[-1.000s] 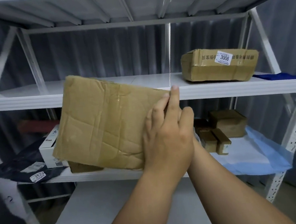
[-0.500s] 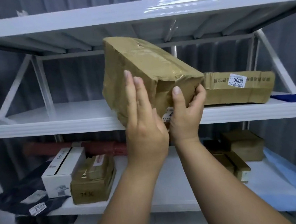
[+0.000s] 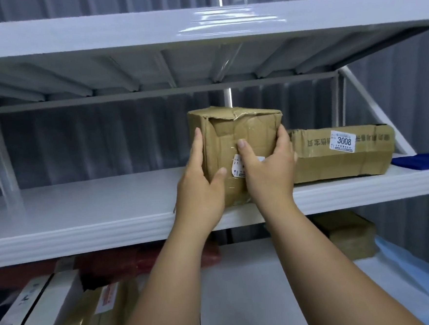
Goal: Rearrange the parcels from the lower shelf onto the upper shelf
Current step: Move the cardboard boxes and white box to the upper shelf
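A taped brown cardboard parcel (image 3: 242,135) stands on the upper shelf (image 3: 85,212), near its front edge. My left hand (image 3: 200,186) grips its left side, thumb on the front face. My right hand (image 3: 267,168) grips its right side, thumb across the front over a white label. Just to its right lies a flat brown box marked 3008 (image 3: 344,153). On the lower shelf (image 3: 256,299) I see a white box (image 3: 30,309), a brown parcel (image 3: 97,315), a dark red parcel (image 3: 144,261) behind them, and another brown parcel (image 3: 350,236) at the right.
A blue item (image 3: 421,161) lies at the upper shelf's far right. Blue plastic (image 3: 419,275) covers the right end of the lower shelf. Another shelf board (image 3: 199,29) hangs overhead. White frame struts run at both sides, with a grey curtain behind.
The parcel went from tilted in the air to standing on the upper shelf beside the 3008 box. Both hands followed it and now hold its sides. The camera view rose.
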